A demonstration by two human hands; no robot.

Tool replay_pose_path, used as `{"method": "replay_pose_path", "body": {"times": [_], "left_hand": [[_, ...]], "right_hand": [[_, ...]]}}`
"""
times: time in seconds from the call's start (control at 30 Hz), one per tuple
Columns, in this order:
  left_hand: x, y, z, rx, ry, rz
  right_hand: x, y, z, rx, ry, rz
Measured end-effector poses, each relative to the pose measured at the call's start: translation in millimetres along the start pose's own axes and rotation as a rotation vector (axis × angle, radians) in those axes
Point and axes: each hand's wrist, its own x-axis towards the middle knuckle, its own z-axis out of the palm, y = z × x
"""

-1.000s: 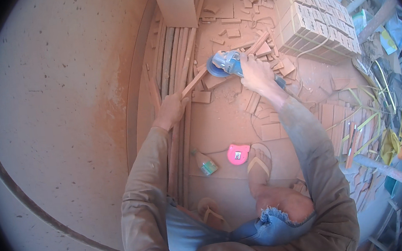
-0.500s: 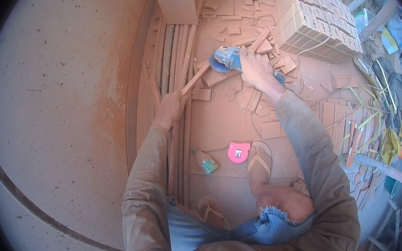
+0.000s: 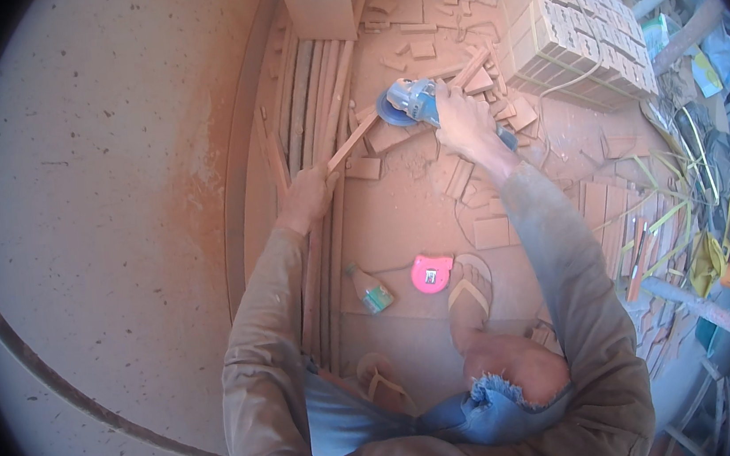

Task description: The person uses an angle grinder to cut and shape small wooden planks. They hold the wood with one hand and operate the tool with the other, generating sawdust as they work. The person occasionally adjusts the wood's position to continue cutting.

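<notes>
My right hand [image 3: 466, 125] is wrapped round the body of a blue and grey angle grinder [image 3: 416, 101], its disc at the left end. Closed on the near end of a narrow reddish tile strip [image 3: 351, 144] is my left hand [image 3: 308, 195]. The strip slants up and to the right, and its far end meets the disc edge; whether they touch is hard to tell. Broken tile pieces [image 3: 391, 137] lie on the floor just beyond and under the grinder.
Long poles [image 3: 313, 109] run along the left wall beside a post [image 3: 316, 3]. A strapped tile stack [image 3: 572, 37] stands at the far right. A pink tape measure [image 3: 431, 274] and a small bottle [image 3: 373, 292] lie near my feet. Loose straps [image 3: 668, 218] and tools clutter the right.
</notes>
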Motion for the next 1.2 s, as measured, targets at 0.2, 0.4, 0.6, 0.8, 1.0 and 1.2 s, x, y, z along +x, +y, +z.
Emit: {"method": "replay_pose_path", "body": {"times": [0.2,0.4,0.6,0.8,1.0,1.2], "left_hand": [[2,-8,6,0.039,0.009,-0.002],[1,-1,5,0.034,-0.005,-0.006],[2,-12,11,0.046,0.006,0.013],[1,-9,11,0.057,0.012,0.010],[-1,-6,11,0.067,0.000,-0.005],[-2,-8,14,0.075,0.014,-0.011]], "right_hand": [[-5,-7,-1,-0.007,-0.029,-0.023],[-3,2,-3,-0.007,0.007,0.014],[-7,-9,-5,0.002,-0.048,-0.009],[-1,0,1,0.015,-0.002,0.023],[-9,-7,-2,0.006,-0.030,-0.004],[1,3,5,0.015,0.012,0.041]]}}
